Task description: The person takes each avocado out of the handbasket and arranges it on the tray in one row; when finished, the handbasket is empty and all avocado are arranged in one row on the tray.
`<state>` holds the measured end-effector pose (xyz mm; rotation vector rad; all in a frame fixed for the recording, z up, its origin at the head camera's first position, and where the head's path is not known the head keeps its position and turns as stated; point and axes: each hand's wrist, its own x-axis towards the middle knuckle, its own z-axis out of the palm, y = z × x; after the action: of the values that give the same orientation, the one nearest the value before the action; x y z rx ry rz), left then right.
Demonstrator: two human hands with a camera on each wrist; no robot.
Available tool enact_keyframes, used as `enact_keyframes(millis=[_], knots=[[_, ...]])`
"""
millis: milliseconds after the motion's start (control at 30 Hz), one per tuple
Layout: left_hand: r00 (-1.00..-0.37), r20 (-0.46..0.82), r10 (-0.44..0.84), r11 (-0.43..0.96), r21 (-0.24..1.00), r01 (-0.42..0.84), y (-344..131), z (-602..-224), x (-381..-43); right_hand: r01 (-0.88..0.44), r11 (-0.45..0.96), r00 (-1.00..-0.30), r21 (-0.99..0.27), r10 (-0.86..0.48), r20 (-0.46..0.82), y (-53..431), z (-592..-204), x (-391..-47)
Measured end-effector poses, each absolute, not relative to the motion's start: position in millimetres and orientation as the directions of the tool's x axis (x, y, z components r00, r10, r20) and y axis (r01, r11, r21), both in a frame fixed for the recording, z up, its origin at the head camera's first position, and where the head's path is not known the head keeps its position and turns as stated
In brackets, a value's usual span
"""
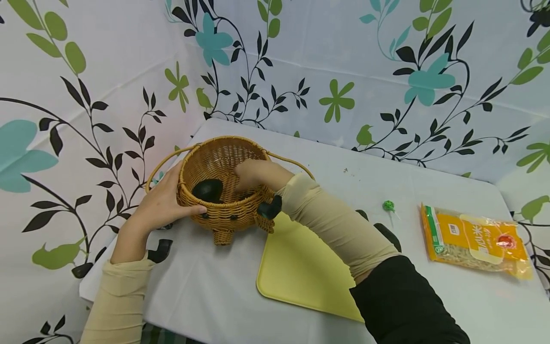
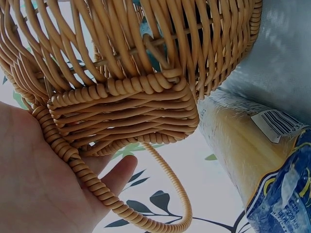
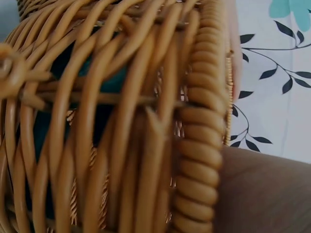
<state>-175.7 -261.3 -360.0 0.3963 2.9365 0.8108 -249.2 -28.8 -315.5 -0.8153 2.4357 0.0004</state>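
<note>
A wicker basket with small feet and a looped handle stands on the table. My left hand holds its left side, thumb along the front below the rim; in the left wrist view, the handle crosses the palm. My right hand reaches down inside the basket, its fingertips hidden, so what it touches cannot be seen. Beside it in the basket lies a smooth, dark green oval thing, like an avocado. Through the weave in the right wrist view, something dark teal shows.
A yellow tray lies partly under my right forearm. Dark green rounded things peek out behind that sleeve. To the right are a green lollipop and an orange food packet. A barcoded clear-and-blue package lies near the basket.
</note>
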Motion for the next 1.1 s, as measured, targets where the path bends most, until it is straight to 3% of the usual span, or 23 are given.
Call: enact_keyframes(millis=[200, 533, 967, 1100], knots=[[-0.966, -0.006, 0.258, 0.828, 0.517, 0.218, -262.0, -359.9, -174.3, -0.576, 0.81, -0.644, -0.11, -0.533, -0.549, -34.8, -319.1, -249.6], [-0.965, 0.003, 0.262, 0.822, 0.522, 0.225, -262.4, -360.8, -174.3, -0.581, 0.806, -0.618, -0.112, -0.527, -0.584, -38.2, -332.6, -250.6], [-0.963, 0.02, 0.268, 0.82, 0.52, 0.238, -264.2, -362.3, -175.5, -0.61, 0.788, -0.493, -0.086, -0.462, -0.738, -49.7, -353.4, -259.1], [-0.963, 0.015, 0.269, 0.821, 0.519, 0.237, -263.7, -362.5, -175.6, -0.658, 0.753, -0.464, -0.027, -0.433, -0.773, -52.9, -394.9, -289.3]])
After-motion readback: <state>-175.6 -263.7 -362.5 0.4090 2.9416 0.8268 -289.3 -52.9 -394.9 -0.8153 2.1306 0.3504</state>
